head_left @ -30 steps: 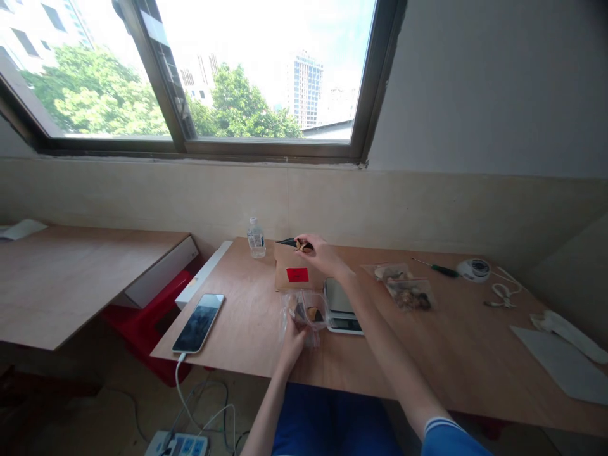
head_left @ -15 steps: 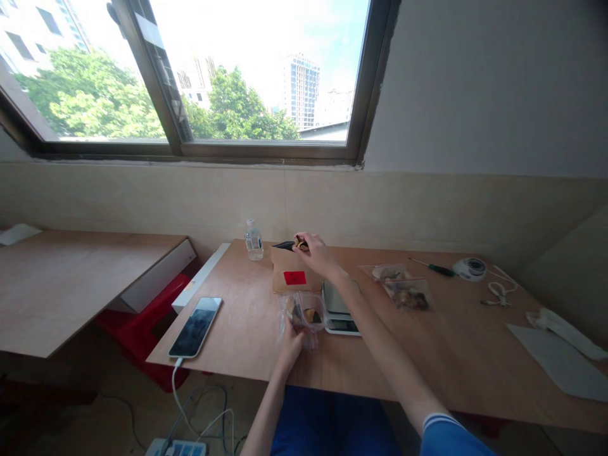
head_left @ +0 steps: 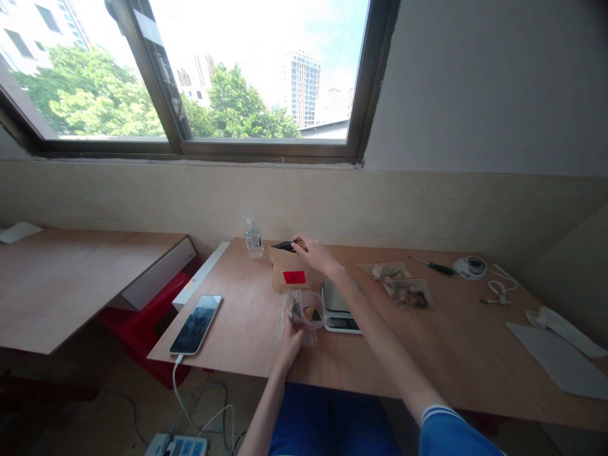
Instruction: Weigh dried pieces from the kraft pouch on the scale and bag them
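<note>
My left hand (head_left: 289, 343) holds a small clear plastic bag (head_left: 304, 312) with a few brown pieces in it, near the table's front edge. My right hand (head_left: 317, 254) reaches forward to the open top of a brown paper pouch (head_left: 287, 272) with a red label, fingers pinched on a small brown piece at its mouth. A small digital scale (head_left: 338, 306) sits just right of the clear bag, under my right forearm.
A phone (head_left: 197, 323) on a cable lies at the table's left. A water bottle (head_left: 253, 239) stands behind the pouch. Two filled clear bags (head_left: 403, 286), a green screwdriver (head_left: 434, 266), a tape roll (head_left: 470, 267) and white sheets (head_left: 563, 361) lie to the right.
My right hand has dipped slightly toward the pouch's mouth with the brown piece. The left hand and clear bag have stayed where they were.
</note>
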